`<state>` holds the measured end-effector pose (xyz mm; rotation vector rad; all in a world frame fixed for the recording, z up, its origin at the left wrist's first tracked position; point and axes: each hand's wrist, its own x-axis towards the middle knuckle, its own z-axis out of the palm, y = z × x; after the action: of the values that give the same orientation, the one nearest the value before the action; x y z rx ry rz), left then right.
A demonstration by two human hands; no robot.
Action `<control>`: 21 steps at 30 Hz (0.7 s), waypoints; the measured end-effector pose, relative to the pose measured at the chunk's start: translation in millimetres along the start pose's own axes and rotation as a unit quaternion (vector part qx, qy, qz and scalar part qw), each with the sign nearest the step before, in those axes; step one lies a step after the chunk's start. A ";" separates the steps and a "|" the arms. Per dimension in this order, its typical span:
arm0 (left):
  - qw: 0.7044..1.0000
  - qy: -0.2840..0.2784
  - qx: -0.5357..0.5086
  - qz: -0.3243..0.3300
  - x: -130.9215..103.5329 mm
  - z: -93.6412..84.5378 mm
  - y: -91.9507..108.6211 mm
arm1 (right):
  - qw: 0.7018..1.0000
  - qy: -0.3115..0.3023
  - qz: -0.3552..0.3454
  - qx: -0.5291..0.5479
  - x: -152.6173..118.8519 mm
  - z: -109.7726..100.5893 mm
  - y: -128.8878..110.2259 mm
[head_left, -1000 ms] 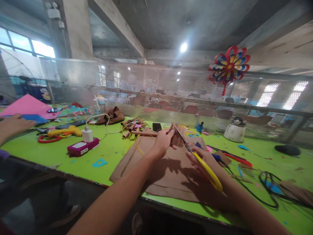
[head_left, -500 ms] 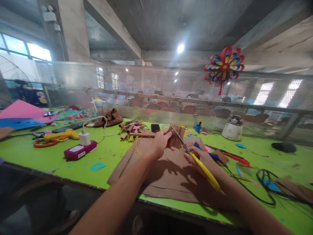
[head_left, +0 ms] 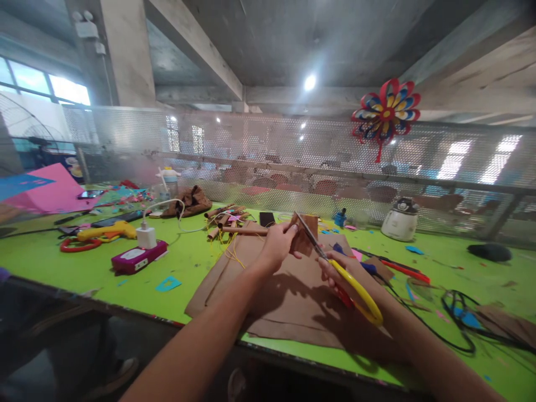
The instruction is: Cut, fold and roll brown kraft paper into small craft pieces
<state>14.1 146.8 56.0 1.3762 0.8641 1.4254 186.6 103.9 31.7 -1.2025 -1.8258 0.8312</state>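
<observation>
My left hand [head_left: 278,243] grips a small folded piece of brown paper [head_left: 305,239] and holds it up above the table. My right hand [head_left: 341,269] is closed on yellow-handled scissors [head_left: 355,289]. Their blades [head_left: 307,231] slant up and left across the brown piece. Under both hands, a large sheet of brown paper [head_left: 285,296] lies flat on the green table [head_left: 188,257].
Rolled brown paper tubes [head_left: 228,219] and a phone [head_left: 267,218] lie behind the sheet. To the left are a pink power strip with a charger [head_left: 140,254], a yellow glue gun [head_left: 106,230] and pink and blue sheets [head_left: 46,187]. Black cables [head_left: 454,312], a white kettle [head_left: 401,222] and a mesh fence [head_left: 293,156] stand right and behind.
The scissor handles have spread a little and my right hand has shifted slightly. At the far left, a hand has gone out of view and the blue sheet is lifted.
</observation>
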 end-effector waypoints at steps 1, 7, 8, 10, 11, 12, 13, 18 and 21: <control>1.000 0.000 0.002 0.001 -0.9 0.9 0.6 | 1.000 -0.014 0.006 0.010 -0.1 0.0 -1.3; 1.000 0.005 0.007 -0.005 -6.9 7.9 5.0 | 1.000 -0.005 -0.003 0.011 1.2 1.7 -2.7; 1.000 0.000 0.002 -0.007 -7.5 8.6 5.5 | 1.000 -0.002 -0.003 0.010 1.2 2.0 -3.0; 1.000 -0.010 -0.007 -0.015 -8.5 9.2 6.8 | 1.000 0.003 0.000 0.007 0.8 2.3 -4.2; 1.000 -0.014 -0.010 -0.019 -9.1 9.1 7.8 | 1.000 0.003 0.003 0.006 0.4 2.3 -5.0; 1.000 -0.017 -0.013 -0.021 -9.7 8.8 9.0 | 1.000 0.002 0.008 0.007 -0.1 2.3 -5.9; 0.999 -0.020 -0.017 -0.024 -10.3 8.4 10.3 | 1.000 0.000 0.014 0.011 -0.7 2.2 -6.9; 0.997 -0.042 -0.053 -0.038 -12.2 5.0 14.6 | 0.998 -0.010 0.047 0.041 -4.2 3.0 -13.8; 0.995 -0.038 -0.074 -0.045 -11.0 2.5 13.1 | 0.998 0.001 0.040 0.044 -4.9 2.9 -15.4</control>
<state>13.8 132.0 65.1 1.2555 0.7465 1.3325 178.7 93.8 42.1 -1.2254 -1.7306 0.9460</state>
